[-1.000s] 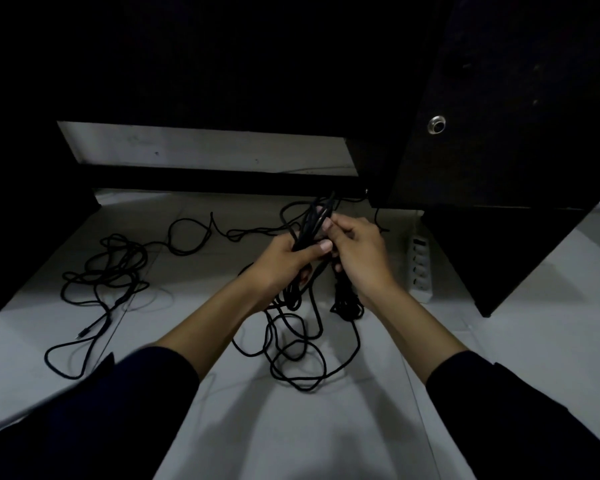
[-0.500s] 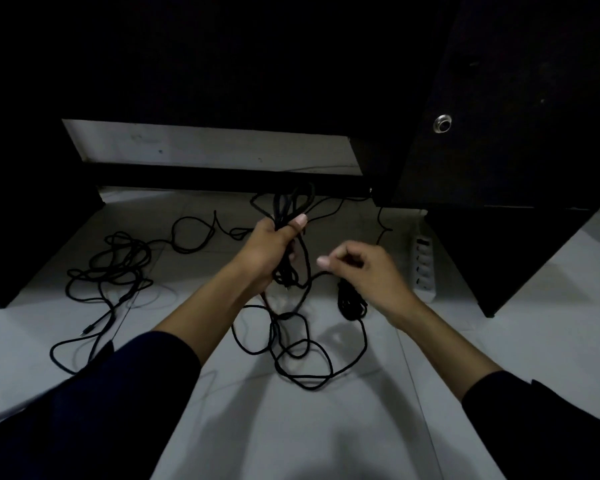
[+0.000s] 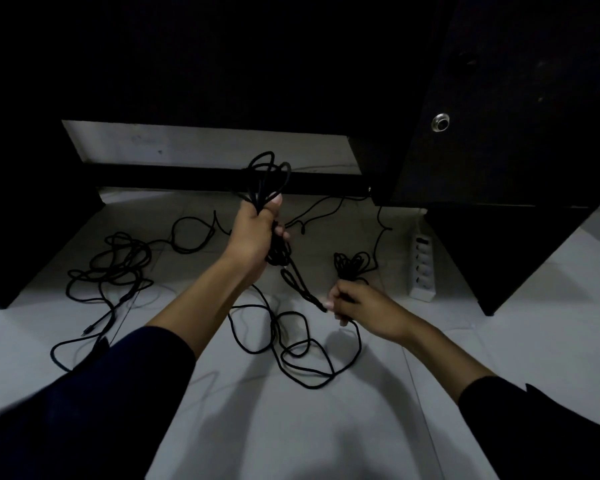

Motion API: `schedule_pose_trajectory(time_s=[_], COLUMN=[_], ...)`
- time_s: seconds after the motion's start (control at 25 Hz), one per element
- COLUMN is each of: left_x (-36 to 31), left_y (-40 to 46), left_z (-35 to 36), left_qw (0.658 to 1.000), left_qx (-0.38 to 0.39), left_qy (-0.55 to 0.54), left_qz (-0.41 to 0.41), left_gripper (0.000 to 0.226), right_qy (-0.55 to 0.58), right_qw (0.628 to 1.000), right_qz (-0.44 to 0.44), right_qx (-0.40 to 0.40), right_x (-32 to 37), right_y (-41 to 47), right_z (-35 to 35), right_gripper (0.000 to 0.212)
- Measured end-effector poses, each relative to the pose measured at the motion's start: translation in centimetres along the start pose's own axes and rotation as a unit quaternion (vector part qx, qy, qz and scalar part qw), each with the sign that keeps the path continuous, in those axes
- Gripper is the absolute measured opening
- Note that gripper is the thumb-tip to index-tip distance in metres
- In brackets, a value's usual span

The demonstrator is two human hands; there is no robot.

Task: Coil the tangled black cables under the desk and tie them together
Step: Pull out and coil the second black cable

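My left hand [image 3: 255, 233] is raised under the desk, shut around a bunch of black cable loops [image 3: 269, 178] that stick up above my fist. From the fist a doubled strand of cable [image 3: 300, 284] runs down and right to my right hand [image 3: 364, 308], which pinches it near the floor. Loose cable [image 3: 302, 355] from this strand lies tangled on the floor between my arms. A small coiled bundle [image 3: 352, 266] sits on the floor just behind my right hand. Another tangled black cable [image 3: 115, 268] sprawls at the left.
A white power strip [image 3: 422, 268] lies on the floor at the right, beside the dark desk side panel [image 3: 499, 244]. The desk's black underside fills the top of the view. The left desk leg [image 3: 18, 251] stands at the left. The floor is pale tile.
My left hand has lifted the cable loops higher and further back. My right hand has moved down and right, away from the left hand, drawing a strand taut between them.
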State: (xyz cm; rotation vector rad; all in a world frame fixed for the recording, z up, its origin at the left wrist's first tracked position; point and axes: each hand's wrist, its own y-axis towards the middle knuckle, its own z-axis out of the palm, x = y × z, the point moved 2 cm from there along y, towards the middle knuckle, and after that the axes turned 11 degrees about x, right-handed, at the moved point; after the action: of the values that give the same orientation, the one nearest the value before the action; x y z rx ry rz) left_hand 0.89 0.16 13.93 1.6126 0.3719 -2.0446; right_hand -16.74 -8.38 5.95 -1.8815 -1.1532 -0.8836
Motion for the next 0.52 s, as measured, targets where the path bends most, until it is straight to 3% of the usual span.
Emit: schedule_pose_trajectory(time_s=[0.2, 0.36, 0.52], left_x=[-1.3, -2.2, -1.1], left_y=[0.3, 0.4, 0.0], left_z=[-1.6, -1.9, -0.9], left_qw=[0.999, 0.999, 0.998], left_qx=[-0.034, -0.019, 0.030], left_qy=[0.013, 0.012, 0.038], left_qz=[0.033, 0.046, 0.030], left_gripper=[0.010, 0.007, 0.005], right_qy=[0.028, -0.001, -0.064], right_qw=[0.998, 0.991, 0.979], right_qz=[0.046, 0.117, 0.057], right_qx=[-0.016, -0.057, -0.184], right_x=[-2.4, -4.0, -1.8], right_y=[-1.3, -1.8, -0.3], right_z=[-0.7, -1.4, -1.5], right_gripper=[0.009, 0.025, 0.031])
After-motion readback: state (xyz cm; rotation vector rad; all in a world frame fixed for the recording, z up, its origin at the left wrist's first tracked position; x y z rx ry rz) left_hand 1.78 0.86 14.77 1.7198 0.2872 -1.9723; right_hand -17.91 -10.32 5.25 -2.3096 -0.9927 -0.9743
